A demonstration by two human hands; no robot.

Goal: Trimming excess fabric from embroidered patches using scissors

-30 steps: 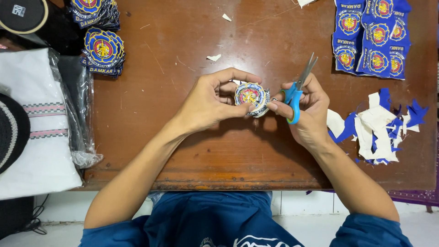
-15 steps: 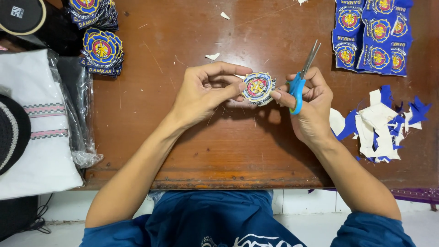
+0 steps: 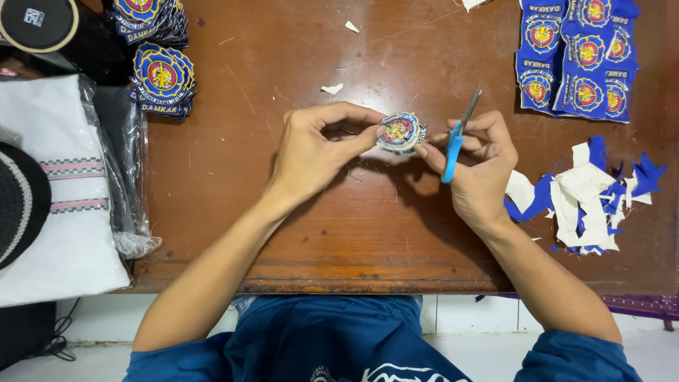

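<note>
The left hand grasps a round embroidered patch between thumb and fingertips, held just above the brown wooden surface, near its middle; the right hand touches the patch's right edge with a fingertip and is clenched around a pair of scissors with blue handles, the blades closed and pointing up and away from the patch; the patch is blue-rimmed with a red and yellow centre, and it lies tilted between the two hands; to the right of the patch, at the far right edge of the surface, sits a heap of blue and white offcuts, close to the right wrist; above that heap, well to the upper right of the patch, lies a blue sheet of uncut patches set in rows; to the upper left of the patch, well apart from it, is a stack of cut patches, with a second stack just above it at the top edge; left of the patch, beyond the surface's left edge, lies folded white cloth in a clear bag, with a dark cap resting on it; small white scraps lie just above the left hand, between the patch and the top edge.
</note>
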